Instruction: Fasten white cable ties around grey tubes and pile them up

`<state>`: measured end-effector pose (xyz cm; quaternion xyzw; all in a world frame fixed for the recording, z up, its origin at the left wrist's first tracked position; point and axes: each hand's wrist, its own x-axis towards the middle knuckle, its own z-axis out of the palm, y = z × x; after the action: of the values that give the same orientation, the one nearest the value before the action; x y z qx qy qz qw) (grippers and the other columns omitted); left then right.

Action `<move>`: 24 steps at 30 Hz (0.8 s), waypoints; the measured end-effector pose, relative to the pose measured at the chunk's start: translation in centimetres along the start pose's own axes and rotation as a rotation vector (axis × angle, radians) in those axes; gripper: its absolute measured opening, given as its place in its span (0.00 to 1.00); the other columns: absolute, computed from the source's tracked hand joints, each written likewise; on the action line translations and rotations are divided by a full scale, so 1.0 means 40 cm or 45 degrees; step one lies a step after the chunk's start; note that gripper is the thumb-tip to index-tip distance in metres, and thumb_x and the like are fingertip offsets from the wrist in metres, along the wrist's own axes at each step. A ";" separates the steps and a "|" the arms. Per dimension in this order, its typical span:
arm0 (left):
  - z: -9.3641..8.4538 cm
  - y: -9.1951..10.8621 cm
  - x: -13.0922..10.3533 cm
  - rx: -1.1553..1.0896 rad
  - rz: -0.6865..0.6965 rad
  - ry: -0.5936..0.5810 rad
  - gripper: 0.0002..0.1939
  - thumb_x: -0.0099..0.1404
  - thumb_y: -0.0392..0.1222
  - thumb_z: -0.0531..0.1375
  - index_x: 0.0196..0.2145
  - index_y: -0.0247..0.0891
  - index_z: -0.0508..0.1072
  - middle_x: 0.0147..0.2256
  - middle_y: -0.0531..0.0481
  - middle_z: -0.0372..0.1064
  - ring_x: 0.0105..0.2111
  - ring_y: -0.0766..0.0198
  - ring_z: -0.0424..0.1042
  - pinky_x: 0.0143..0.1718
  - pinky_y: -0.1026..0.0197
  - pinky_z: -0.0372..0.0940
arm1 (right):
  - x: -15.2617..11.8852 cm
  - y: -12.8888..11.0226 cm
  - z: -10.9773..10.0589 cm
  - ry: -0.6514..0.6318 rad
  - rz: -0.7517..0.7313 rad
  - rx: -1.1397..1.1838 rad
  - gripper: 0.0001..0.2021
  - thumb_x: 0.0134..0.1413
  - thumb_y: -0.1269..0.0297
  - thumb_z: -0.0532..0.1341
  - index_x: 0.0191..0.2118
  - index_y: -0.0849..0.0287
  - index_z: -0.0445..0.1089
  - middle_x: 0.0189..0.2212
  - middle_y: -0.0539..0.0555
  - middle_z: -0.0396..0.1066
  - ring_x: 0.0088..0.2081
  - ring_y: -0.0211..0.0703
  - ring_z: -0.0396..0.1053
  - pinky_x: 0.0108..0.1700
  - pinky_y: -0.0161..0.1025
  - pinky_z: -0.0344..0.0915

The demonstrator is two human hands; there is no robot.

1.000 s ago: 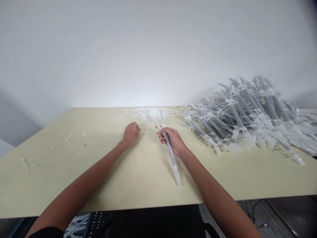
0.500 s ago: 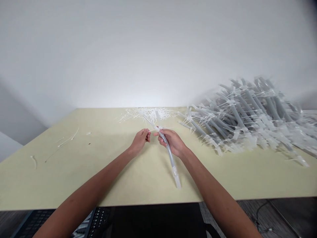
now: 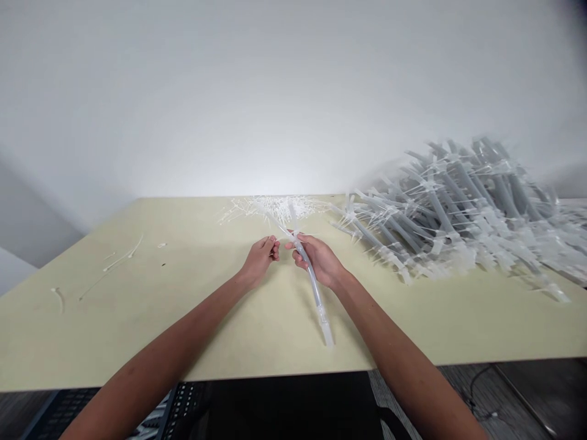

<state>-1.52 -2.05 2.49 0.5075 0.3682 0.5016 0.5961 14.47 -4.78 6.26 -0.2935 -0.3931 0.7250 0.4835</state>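
A translucent, Y-shaped tube assembly (image 3: 312, 281) is held slantwise above the middle of the counter (image 3: 220, 342), its two thin branches pointing toward the wall (image 3: 252, 91) and its pale lower end toward the front edge; whether that end touches the surface, I cannot tell. The right hand (image 3: 317, 260) is closed around it just below the fork, thumb on top and fingers curled under. Just beside it, the left hand (image 3: 260, 260) has its fingers curled in and thumb drawn against them; anything pinched there is too small to make out. Behind the branches, a loose pile of white cable ties (image 3: 298, 208) spreads near the wall, partly covered in view by the tube. To the right, a large tangled heap of similar tube assemblies (image 3: 440, 208) takes up much of the counter, its nearest pieces close to the right hand. Well apart on the left lie a few stray cable ties (image 3: 121, 261), a short curved white piece (image 3: 59, 298) and a dark speck (image 3: 163, 264). Below the front edge stands a dark perforated crate (image 3: 177, 406), partly hidden by the left arm.
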 end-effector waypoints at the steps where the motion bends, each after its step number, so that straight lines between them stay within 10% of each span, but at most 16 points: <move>1: 0.004 0.001 -0.003 0.047 0.014 -0.011 0.16 0.60 0.52 0.53 0.27 0.35 0.63 0.25 0.54 0.56 0.23 0.71 0.59 0.29 0.64 0.59 | 0.001 0.001 0.000 0.009 0.015 0.002 0.14 0.51 0.59 0.56 0.43 0.58 0.65 0.28 0.53 0.70 0.20 0.32 0.57 0.18 0.29 0.50; 24: 0.032 0.025 -0.034 0.789 0.258 -0.059 0.14 0.65 0.49 0.45 0.29 0.38 0.63 0.24 0.54 0.60 0.25 0.68 0.60 0.29 0.65 0.56 | 0.011 -0.002 -0.020 0.026 0.088 0.014 0.23 0.51 0.43 0.50 0.38 0.60 0.64 0.24 0.52 0.66 0.17 0.31 0.55 0.14 0.27 0.49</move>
<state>-0.83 -3.69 3.64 0.7101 0.4373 0.4106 0.3687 15.00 -4.14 5.91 -0.3114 -0.3738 0.7405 0.4637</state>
